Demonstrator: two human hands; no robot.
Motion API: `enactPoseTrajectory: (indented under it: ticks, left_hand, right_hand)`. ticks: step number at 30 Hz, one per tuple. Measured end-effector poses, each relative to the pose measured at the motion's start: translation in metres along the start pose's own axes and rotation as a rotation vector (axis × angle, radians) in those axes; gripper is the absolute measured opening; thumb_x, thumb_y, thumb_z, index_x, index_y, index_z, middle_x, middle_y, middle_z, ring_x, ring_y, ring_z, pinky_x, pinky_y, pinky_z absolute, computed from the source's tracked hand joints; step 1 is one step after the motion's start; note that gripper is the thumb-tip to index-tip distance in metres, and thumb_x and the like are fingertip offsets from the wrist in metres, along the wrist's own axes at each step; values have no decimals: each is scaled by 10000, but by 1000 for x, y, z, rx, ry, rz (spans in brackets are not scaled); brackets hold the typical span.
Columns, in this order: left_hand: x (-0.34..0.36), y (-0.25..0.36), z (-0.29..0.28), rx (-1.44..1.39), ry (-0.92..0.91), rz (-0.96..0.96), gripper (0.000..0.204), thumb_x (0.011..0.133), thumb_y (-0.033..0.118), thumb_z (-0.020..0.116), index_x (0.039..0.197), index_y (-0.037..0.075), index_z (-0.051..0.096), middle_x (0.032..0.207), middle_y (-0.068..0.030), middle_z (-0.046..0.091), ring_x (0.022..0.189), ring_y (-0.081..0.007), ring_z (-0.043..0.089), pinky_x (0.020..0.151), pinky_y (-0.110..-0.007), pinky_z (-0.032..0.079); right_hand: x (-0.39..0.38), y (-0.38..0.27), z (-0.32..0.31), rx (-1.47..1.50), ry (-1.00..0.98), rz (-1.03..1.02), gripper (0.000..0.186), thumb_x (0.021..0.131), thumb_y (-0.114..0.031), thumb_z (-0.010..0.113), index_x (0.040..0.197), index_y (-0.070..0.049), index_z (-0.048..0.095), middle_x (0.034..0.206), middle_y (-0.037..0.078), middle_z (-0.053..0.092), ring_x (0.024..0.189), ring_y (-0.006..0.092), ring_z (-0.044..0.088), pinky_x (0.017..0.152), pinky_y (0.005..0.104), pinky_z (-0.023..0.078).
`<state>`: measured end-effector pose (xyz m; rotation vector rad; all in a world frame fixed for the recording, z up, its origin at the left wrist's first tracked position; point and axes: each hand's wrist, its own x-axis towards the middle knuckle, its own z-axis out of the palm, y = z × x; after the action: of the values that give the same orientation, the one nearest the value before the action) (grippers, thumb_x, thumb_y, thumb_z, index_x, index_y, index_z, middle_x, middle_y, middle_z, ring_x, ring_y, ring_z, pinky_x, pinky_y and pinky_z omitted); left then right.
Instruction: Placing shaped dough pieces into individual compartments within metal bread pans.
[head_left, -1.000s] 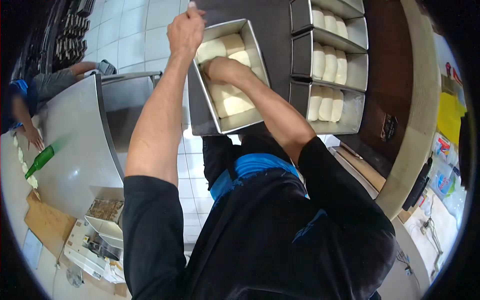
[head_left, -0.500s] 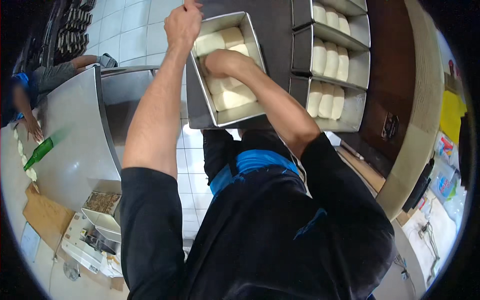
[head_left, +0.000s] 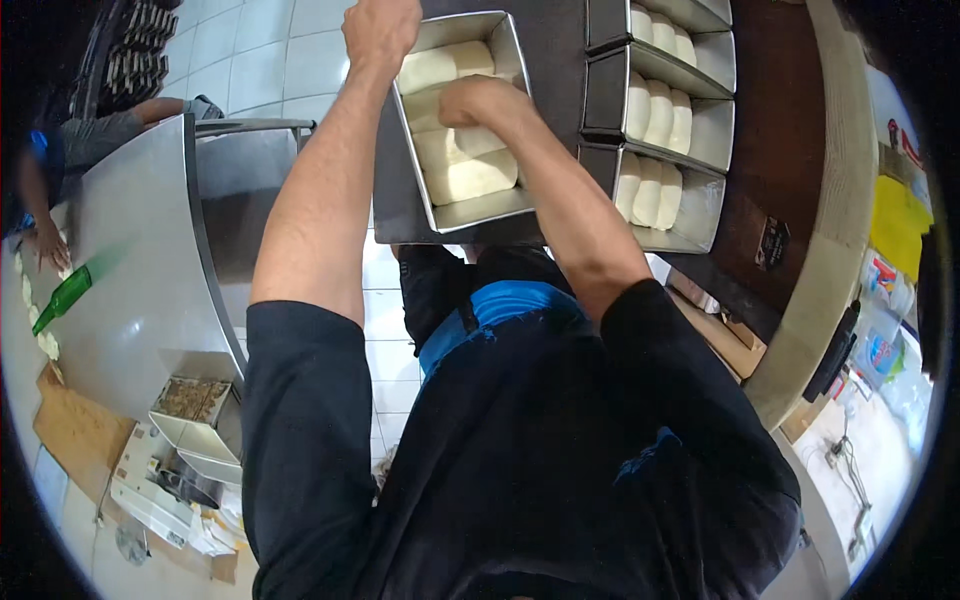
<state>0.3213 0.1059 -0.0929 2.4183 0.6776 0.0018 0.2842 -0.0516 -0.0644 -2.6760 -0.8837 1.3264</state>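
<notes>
A rectangular metal loaf pan (head_left: 410, 150) with pale dough pieces (head_left: 470, 180) laid in rows sits on the dark table before me. My right hand (head_left: 485, 100) reaches down into it, its fingers curled on a dough piece near the middle; the fingertips are partly hidden. At the far left corner of the pan is my left hand (head_left: 383, 35), back upward. Its fingers are hidden behind the hand and by the top edge of the picture, so their grip cannot be made out.
Three more metal pans (head_left: 708, 205) of dough rolls stand in a column on the right of the dark table (head_left: 555, 60). To the left, another person's hand (head_left: 52, 245) works by a green bottle (head_left: 63, 298) on a metal worktop (head_left: 140, 260). Plastic bottles (head_left: 885, 355) lie far right.
My right hand has shifted right and slightly up inside the pan, baring more dough on the left. The left hand has risen a little toward the top edge.
</notes>
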Motion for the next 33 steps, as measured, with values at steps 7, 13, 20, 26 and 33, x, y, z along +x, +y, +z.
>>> enactPoseTrajectory:
  ticks: [7, 13, 20, 26, 33]
  left_hand:
    - [-4, -7, 6, 58, 9, 38, 561, 1054, 366, 361, 912, 4, 766, 920, -184, 756, 918, -446, 672, 907, -479, 507]
    - [-3, 5, 6, 312, -139, 154, 554, 1056, 369, 371, 927, -1, 764, 955, -193, 756, 924, -443, 674, 903, -475, 511]
    - [29, -42, 37, 392, -100, 168, 550, 1062, 383, 387, 938, 3, 765, 919, -165, 763, 908, -401, 689, 889, -448, 521]
    - [10, -14, 10, -1, 24, 7, 549, 1065, 386, 391, 945, 6, 769, 885, -135, 766, 887, -363, 698, 876, -427, 525]
    - [9, -5, 3, 163, -10, 38, 549, 1065, 380, 388, 945, 3, 770, 878, -128, 767, 871, -354, 697, 867, -417, 525]
  right_hand:
    - [-22, -3, -11, -175, -123, -6, 283, 893, -98, 515, 899, 72, 740, 880, 196, 713, 708, 311, 648, 699, 467, 566]
    - [-31, -4, 23, -8, -71, 0, 241, 852, -45, 531, 869, 86, 733, 833, 208, 714, 678, 356, 647, 668, 479, 550]
    - [-36, -20, 47, 170, 17, -42, 190, 795, 9, 567, 832, 100, 730, 777, 227, 719, 650, 407, 652, 637, 497, 530]
    - [-34, -24, 36, 125, -8, -67, 197, 809, -14, 572, 848, 83, 739, 787, 216, 716, 648, 376, 648, 636, 481, 533]
    - [-16, -30, 51, 248, 45, -113, 241, 861, -38, 538, 910, 59, 753, 800, 176, 696, 632, 286, 616, 625, 435, 538]
